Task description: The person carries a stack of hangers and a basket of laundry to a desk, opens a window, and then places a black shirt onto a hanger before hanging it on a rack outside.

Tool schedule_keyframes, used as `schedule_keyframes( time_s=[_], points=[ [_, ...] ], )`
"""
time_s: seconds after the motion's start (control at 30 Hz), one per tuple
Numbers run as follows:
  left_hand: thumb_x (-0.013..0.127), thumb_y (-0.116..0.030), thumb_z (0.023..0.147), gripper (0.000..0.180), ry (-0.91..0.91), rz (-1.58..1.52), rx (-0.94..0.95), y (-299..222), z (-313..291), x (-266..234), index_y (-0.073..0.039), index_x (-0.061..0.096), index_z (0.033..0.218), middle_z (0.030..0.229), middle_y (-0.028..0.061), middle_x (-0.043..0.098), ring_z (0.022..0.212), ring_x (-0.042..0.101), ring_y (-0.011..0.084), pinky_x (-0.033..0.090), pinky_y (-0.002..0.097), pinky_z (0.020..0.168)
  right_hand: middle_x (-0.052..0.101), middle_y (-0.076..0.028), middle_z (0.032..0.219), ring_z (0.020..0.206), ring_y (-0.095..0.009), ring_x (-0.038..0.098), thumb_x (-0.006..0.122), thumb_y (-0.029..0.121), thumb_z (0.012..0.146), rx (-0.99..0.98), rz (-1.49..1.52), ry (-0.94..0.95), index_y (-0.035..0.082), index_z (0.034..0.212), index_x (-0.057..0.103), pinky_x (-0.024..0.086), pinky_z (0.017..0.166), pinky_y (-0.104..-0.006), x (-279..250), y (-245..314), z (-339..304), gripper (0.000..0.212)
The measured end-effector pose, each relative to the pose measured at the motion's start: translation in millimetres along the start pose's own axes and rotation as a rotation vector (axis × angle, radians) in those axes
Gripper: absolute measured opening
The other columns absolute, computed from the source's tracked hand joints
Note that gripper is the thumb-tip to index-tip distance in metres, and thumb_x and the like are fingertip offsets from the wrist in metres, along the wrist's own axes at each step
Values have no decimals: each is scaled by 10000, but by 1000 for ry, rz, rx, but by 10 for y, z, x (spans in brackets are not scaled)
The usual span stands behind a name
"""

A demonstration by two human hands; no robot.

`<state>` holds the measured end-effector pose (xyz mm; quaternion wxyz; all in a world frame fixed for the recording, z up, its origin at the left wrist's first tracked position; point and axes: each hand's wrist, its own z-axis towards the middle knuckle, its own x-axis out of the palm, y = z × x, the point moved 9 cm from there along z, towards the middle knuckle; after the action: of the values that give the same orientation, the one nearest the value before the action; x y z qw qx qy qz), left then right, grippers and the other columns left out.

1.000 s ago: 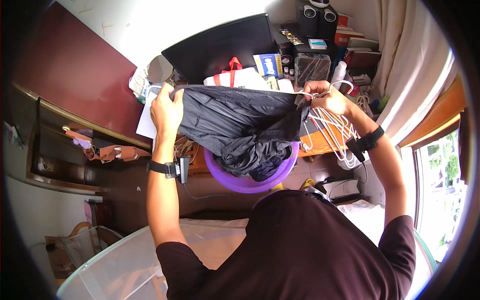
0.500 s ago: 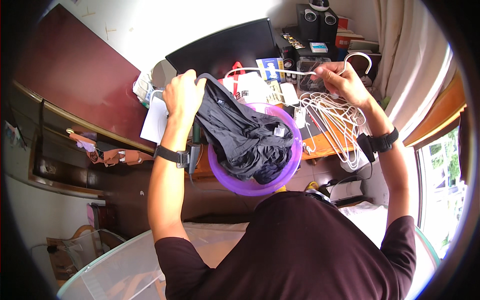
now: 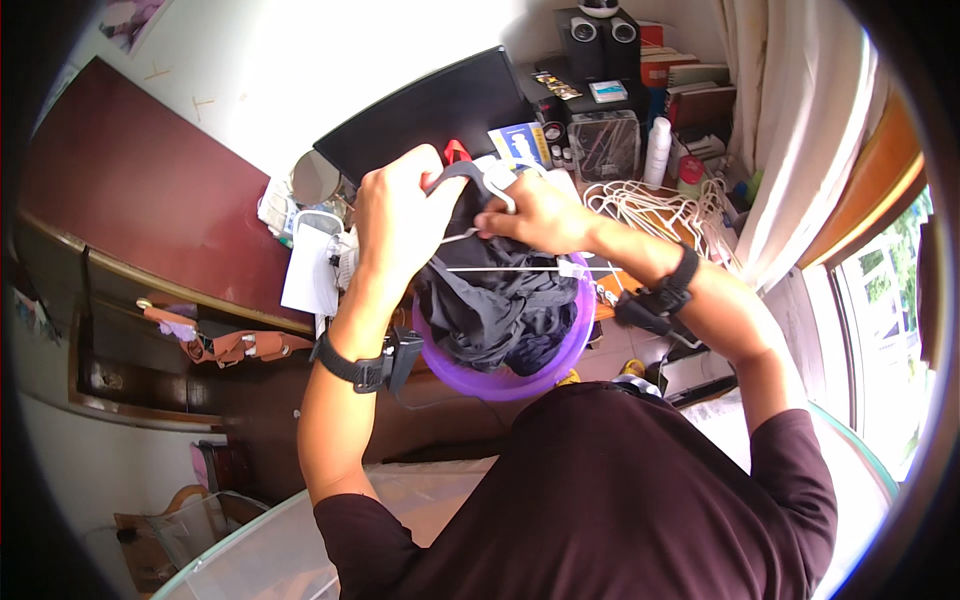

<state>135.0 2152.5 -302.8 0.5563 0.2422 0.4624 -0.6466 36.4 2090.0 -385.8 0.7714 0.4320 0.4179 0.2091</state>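
Observation:
My left hand is closed on the upper edge of a dark grey garment. The rest of the cloth hangs down into a purple basin, where it lies bunched. My right hand grips a white clothes hanger near its hook, close beside my left hand. The hanger's straight lower bar crosses in front of the dark cloth, above the basin. Part of the hanger is hidden behind my hands and the garment's edge.
Several white hangers lie in a heap on the desk to the right. A black monitor and black speakers stand at the back. A white spray can is near the hangers. The curtain hangs at the right.
My right hand has brought the hanger leftward and down, from the far right to beside my left hand and over the garment. My left hand keeps its hold on the cloth.

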Motion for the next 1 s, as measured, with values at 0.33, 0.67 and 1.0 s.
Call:
schedule_keyframes(
  time_s=[0.33, 0.67, 1.0],
  points=[
    [550, -42, 853, 84, 174, -306, 56, 125, -145, 156, 5, 503, 801, 726, 35, 456, 697, 450, 83, 379, 252, 623, 571, -15, 632, 591, -96, 506, 596, 182, 774, 21, 411, -62, 2, 759, 630, 403, 545, -294, 37, 175, 31, 183],
    [672, -194, 843, 223, 372, -178, -4, 483, -415, 388, 0, 656, 951, 827, 181, 684, 788, 692, 307, 505, 341, 684, 626, -51, 1025, 965, -147, 591, 616, 290, 867, 29, 572, 577, 65, 1225, 522, 476, 848, -331, 440, -252, -69, 433],
    [608, -213, 892, 205, 271, -120, 18, 645, -256, 333, -11, 627, 914, 766, 188, 641, 734, 654, 351, 483, 361, 645, 627, -99, 1164, 1114, -210, 578, 610, 204, 806, 480, 335, 470, 64, 1271, 549, 488, 887, -346, 635, -2568, -422, 489]
  ],
)
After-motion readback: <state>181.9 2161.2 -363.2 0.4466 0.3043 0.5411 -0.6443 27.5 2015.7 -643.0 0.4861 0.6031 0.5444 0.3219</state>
